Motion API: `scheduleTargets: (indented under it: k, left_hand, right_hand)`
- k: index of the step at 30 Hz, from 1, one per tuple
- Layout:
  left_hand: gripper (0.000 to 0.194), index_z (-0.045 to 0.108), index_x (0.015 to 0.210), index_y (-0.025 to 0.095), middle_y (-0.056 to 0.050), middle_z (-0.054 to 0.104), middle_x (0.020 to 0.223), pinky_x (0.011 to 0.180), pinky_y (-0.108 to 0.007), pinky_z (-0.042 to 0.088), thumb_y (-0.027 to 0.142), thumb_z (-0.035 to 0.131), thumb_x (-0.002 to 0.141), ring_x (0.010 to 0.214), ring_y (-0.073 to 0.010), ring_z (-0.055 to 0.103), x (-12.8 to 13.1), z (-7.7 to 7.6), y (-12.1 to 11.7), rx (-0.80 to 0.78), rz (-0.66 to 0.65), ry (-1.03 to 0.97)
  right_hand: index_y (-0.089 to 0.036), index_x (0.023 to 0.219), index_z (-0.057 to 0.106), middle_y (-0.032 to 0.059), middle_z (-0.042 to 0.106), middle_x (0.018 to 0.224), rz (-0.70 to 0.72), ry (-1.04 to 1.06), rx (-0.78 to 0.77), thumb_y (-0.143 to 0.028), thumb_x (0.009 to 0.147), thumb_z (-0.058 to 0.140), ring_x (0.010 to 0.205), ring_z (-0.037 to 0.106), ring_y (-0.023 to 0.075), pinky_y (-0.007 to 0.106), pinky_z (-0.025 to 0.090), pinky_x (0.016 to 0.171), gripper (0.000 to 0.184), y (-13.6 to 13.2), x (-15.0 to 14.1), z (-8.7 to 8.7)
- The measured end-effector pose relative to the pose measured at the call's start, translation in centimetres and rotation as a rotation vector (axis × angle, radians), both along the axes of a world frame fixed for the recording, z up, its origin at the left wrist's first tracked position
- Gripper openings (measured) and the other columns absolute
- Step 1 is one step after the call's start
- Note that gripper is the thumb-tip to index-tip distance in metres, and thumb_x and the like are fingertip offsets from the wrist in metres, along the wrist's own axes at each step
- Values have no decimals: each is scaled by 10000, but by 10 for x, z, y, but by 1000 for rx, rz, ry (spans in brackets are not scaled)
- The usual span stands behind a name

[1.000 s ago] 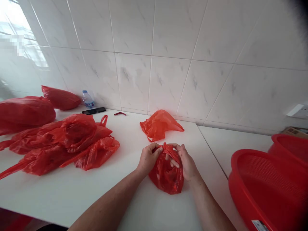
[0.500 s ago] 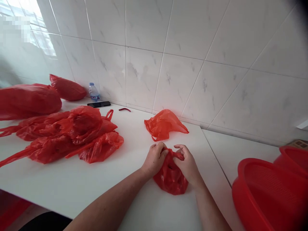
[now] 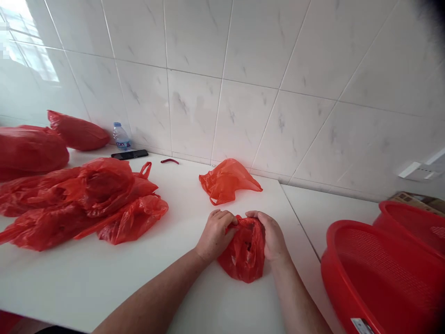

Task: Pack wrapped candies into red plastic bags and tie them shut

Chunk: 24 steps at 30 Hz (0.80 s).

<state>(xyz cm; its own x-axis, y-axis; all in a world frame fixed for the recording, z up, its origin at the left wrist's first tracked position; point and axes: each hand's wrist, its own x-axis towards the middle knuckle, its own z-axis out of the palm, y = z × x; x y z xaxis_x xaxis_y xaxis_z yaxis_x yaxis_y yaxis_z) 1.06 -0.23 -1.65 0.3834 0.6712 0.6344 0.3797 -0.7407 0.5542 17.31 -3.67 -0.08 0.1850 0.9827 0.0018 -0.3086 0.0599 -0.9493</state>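
A red plastic bag [image 3: 245, 260] stands on the white table in front of me, its mouth gathered and partly open, with something dark showing inside that I cannot make out. At its upper left edge, my left hand [image 3: 217, 234] pinches the plastic between thumb and fingers. My right hand [image 3: 273, 236] wraps the right side of the mouth, fingers curled over the rim and thumb hidden. Just beyond both hands lies a flat, crumpled red plastic bag [image 3: 231, 181] with a loop handle.
Several filled red bags [image 3: 104, 183] lie heaped at the left. Behind them are a water bottle [image 3: 121, 138], a black phone [image 3: 130, 154] and a small curved red tool [image 3: 170, 161]. Red plastic baskets [image 3: 342, 273] stand at the right, near a seam in the table [image 3: 194, 297].
My right hand has opened from a pinch at the bag's top to a wrap round its right side. The bag's mouth is wider. The view has shifted to the right.
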Motion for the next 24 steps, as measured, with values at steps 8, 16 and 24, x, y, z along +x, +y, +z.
scheduleTargets:
  k: [8, 16, 24]
  left_hand:
    - [139, 482, 755, 202, -4, 610, 808, 883, -361, 417, 102, 512, 846, 773, -142, 552, -3, 4, 3, 152, -7, -32]
    - [167, 452, 730, 209, 4, 538, 678, 738, -330, 417, 156, 445, 888, 662, -153, 480, -17, 15, 10, 245, 124, -40]
    - [79, 539, 904, 196, -54, 601, 873, 795, -332, 456, 177, 515, 831, 846, -179, 554, -16, 6, 11, 51, 279, -201]
  right_hand:
    - [-210, 940, 541, -10, 603, 752, -556, -409, -39, -338, 661, 580, 672, 592, 153, 277, 479, 641, 310, 20, 39, -22]
    - [-188, 970, 573, 60, 611, 822, -959, -752, -307, -217, 674, 439, 753, 558, 227, 343, 405, 713, 326, 24, 92, -44]
    - [-176, 946, 636, 124, 660, 985, -741, -868, -295, -350, 698, 478, 909, 575, 296, 369, 404, 787, 342, 21, 81, -35]
